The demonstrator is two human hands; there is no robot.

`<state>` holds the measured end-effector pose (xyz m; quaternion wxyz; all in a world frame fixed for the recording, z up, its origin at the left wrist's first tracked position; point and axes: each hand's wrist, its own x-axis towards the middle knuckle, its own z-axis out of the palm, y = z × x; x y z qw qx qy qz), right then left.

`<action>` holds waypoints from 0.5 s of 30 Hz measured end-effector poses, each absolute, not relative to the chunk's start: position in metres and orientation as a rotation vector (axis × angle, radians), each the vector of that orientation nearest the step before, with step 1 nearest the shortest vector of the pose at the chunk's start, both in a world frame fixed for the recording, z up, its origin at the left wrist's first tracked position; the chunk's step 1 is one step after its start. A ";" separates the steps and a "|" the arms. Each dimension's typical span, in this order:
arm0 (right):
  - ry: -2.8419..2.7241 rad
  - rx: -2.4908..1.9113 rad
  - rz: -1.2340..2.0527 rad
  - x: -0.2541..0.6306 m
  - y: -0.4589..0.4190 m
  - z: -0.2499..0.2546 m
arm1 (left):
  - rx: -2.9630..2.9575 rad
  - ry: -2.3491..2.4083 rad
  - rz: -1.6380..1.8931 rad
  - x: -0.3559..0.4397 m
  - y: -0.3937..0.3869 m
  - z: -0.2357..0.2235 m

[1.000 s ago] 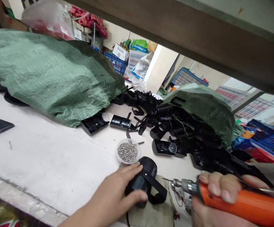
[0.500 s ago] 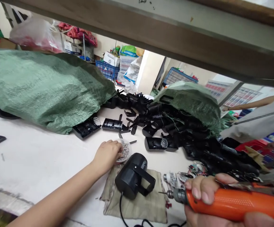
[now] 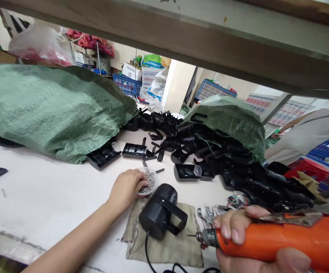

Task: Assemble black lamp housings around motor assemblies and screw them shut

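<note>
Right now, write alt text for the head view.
A right hand grips an orange electric screwdriver while a left hand rests on a tub of screws. A black housing sits on a cloth between them, before a heap of black plastic parts.

The left hand (image 3: 126, 187) has moved off the black plastic housing (image 3: 158, 212) — now it rests over the small tub of steel screws (image 3: 148, 184).

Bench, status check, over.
Left hand on tub of screws; right hand gripping orange electric screwdriver; black housing on cloth between them.
</note>
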<state>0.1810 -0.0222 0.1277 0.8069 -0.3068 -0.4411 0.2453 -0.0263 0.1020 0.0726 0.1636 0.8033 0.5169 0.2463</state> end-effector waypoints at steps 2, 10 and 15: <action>-0.939 -0.656 0.533 0.181 -0.024 0.125 | 2.191 1.420 0.803 -0.026 0.096 0.075; -0.882 -0.594 0.591 0.170 -0.027 0.133 | 1.927 1.046 1.045 -0.017 0.025 0.080; -0.787 -0.527 0.661 0.150 -0.020 0.142 | 2.092 0.840 1.029 -0.012 0.012 0.071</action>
